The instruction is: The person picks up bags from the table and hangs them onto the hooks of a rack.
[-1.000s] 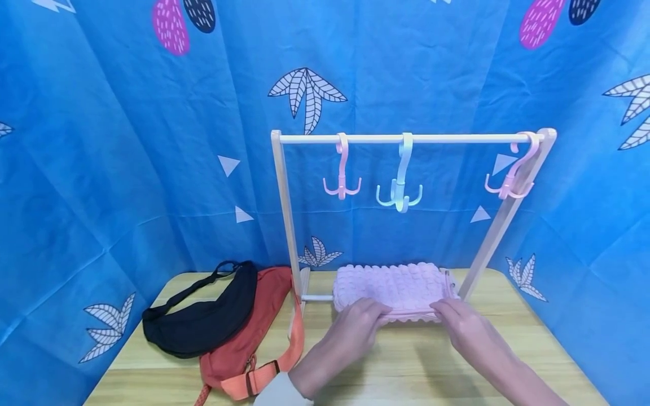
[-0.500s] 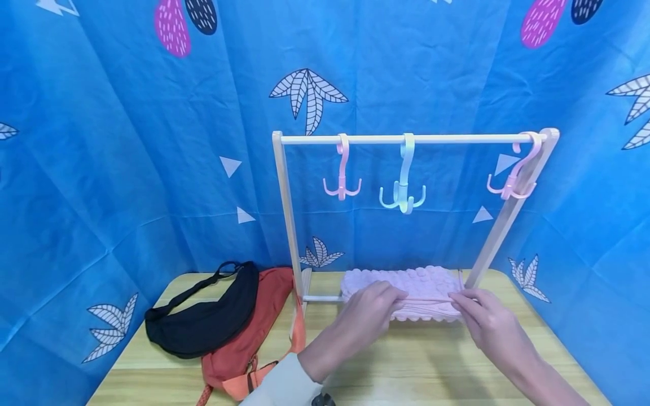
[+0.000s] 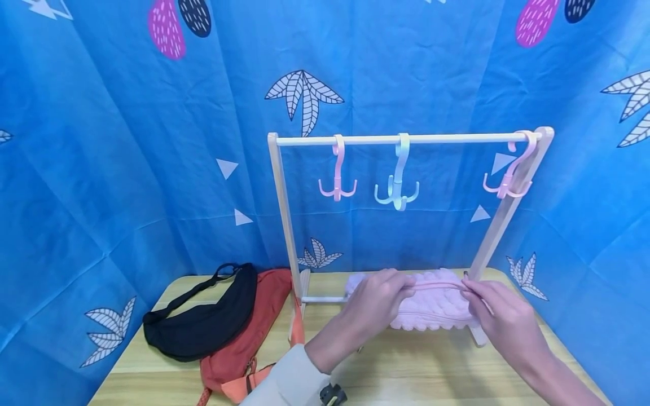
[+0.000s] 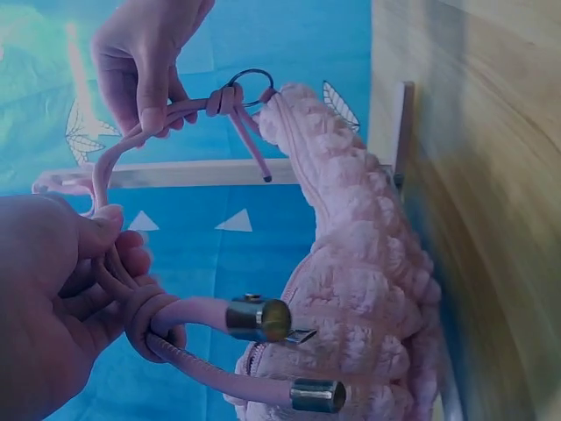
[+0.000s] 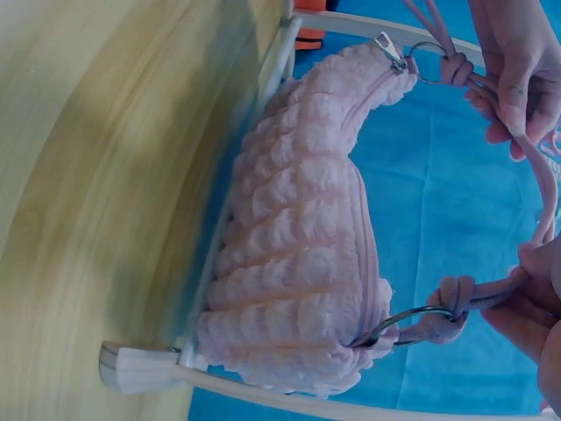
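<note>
A pink, puffy-textured handbag (image 3: 431,307) hangs by its strap (image 4: 110,162) between both hands, in front of the rack's base. My left hand (image 3: 376,301) grips the strap beside a knot with metal-tipped cord ends, plain in the left wrist view. With thumb and fingers my right hand (image 3: 503,318) pinches the strap's other side, near a second knot. Metal rings (image 5: 408,320) join the strap to the bag's ends. A zipper (image 5: 364,237) runs along the top of the bag. In the head view my left hand covers the bag's left end.
Behind the bag stands a rack with a white top bar (image 3: 457,138). From it hang a pink hook (image 3: 337,169), a light blue hook (image 3: 398,175) and another pink hook (image 3: 510,175) by the right post. A black waist bag (image 3: 203,327) overlaps a red bag (image 3: 225,361) at left.
Both hands have risen and shifted right, pulling the strap up. The bag has moved right and now tilts, showing more of its face below the strap. The other bags and hooks stay put.
</note>
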Demonstrator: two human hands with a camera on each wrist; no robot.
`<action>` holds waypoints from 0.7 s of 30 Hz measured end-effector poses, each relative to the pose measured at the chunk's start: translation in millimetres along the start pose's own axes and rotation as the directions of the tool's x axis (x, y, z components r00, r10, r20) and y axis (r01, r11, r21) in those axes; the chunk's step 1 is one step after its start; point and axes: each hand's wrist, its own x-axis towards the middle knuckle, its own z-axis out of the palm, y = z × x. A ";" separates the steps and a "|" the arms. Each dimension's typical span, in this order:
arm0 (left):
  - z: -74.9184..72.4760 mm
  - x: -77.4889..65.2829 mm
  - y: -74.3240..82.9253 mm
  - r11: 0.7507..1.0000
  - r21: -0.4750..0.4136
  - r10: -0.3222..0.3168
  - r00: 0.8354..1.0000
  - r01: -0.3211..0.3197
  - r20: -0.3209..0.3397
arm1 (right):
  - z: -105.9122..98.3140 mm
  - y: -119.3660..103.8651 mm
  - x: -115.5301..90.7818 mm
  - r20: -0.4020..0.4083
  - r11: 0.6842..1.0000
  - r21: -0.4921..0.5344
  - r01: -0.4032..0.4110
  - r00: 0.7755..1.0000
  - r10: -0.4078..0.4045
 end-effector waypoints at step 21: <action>-12.9 29.9 9.3 0.997 0.062 0.035 0.999 -0.034 -0.010 | -5.5 6.4 15.0 -0.063 0.999 -0.033 0.020 0.998 -0.022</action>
